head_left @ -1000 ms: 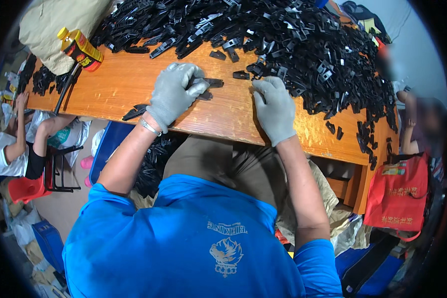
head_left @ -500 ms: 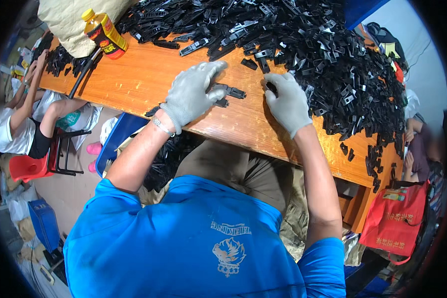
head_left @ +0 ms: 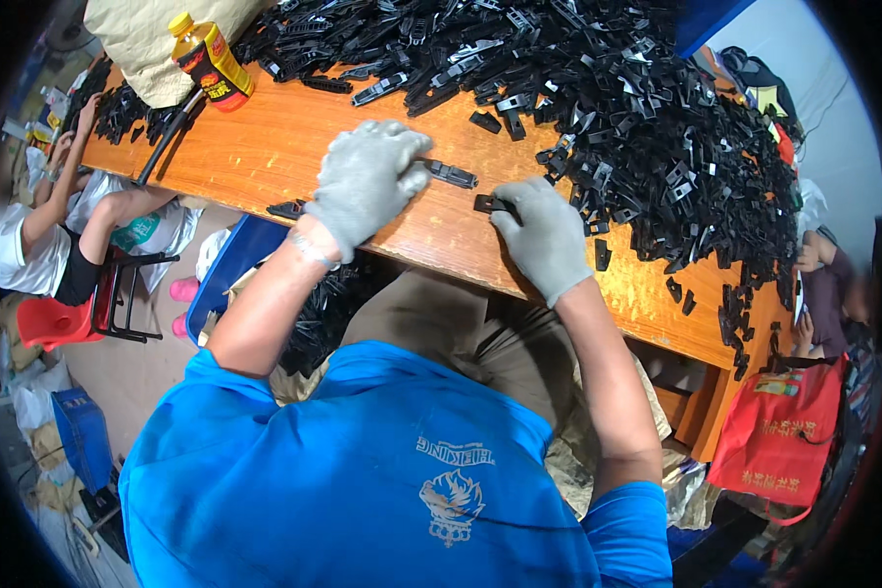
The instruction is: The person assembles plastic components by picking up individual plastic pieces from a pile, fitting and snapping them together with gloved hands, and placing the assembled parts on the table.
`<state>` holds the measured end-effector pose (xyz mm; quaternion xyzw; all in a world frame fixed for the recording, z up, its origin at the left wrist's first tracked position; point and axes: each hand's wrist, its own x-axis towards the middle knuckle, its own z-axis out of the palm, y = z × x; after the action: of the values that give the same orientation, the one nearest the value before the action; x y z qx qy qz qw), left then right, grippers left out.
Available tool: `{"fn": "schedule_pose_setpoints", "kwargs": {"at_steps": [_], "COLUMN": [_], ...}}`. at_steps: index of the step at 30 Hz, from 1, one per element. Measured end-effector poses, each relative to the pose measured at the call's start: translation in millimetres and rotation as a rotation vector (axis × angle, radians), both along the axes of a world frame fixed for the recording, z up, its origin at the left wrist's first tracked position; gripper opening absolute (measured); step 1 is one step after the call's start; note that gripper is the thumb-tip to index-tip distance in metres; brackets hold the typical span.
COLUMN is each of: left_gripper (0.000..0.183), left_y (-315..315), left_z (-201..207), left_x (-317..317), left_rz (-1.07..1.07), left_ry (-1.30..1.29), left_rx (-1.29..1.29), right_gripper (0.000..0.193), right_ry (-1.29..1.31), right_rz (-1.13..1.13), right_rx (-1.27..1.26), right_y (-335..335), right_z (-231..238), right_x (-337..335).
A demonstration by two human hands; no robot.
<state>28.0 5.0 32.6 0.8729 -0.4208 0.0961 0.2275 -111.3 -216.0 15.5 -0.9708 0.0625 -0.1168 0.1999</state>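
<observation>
My left hand (head_left: 367, 186), in a grey work glove, is closed with its thumb and fingers at one end of a long, narrow black plastic part (head_left: 453, 173) that sticks out to the right just above the table. My right hand (head_left: 544, 235), gloved alike, pinches a small black plastic piece (head_left: 486, 204) beside the long part's free end. A short gap separates the two pieces. Behind and to the right of my hands spreads a large heap of black plastic parts (head_left: 676, 157), some with silvery metal bits. Another dark part (head_left: 286, 210) lies by my left wrist.
A yellow-capped bottle (head_left: 213, 64) stands at the far left of the wooden table (head_left: 274, 132), near a black rod (head_left: 171, 137) and a pale sack (head_left: 137, 44). Below the edge sits a blue bin (head_left: 227, 269). Other people sit at both sides; a red bag (head_left: 779, 431) hangs right.
My right hand has come left and nearer from the heap's edge, bringing the small piece toward the long part. My left hand has shifted slightly left, its fingers drawn closer together.
</observation>
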Motion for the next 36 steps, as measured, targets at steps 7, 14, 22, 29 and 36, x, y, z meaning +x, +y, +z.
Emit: {"fn": "schedule_pose_setpoints", "kwargs": {"at_steps": [7,14,22,29,36], "left_gripper": [0.012,0.011,0.015,0.016,0.022], "left_y": [-21.1,-19.2,-16.7,-25.1,-7.2], "left_z": [-9.1,-13.4,-17.8,-20.2,-6.8], "left_x": [2.6,2.9,5.4,3.7,13.4], "left_rz": [0.026,0.006,-0.008,0.013,-0.193], "left_ry": [0.049,0.009,0.005,-0.020,0.198], "left_rx": [0.179,0.158,0.196,0.150,0.178], "right_gripper": [0.014,0.020,0.011,0.014,0.020], "right_ry": [-0.022,-0.087,-0.014,-0.031,0.051], "right_rz": [0.029,0.027,0.192,0.285,0.330], "right_rx": [0.026,-0.074,-0.124,-0.330,-0.127], "right_y": [0.0,5.7,-3.9,1.5,0.2], "right_z": [9.8,6.6,16.4,7.9,14.9], "right_x": [8.4,34.0,46.9,63.2,49.0]}}
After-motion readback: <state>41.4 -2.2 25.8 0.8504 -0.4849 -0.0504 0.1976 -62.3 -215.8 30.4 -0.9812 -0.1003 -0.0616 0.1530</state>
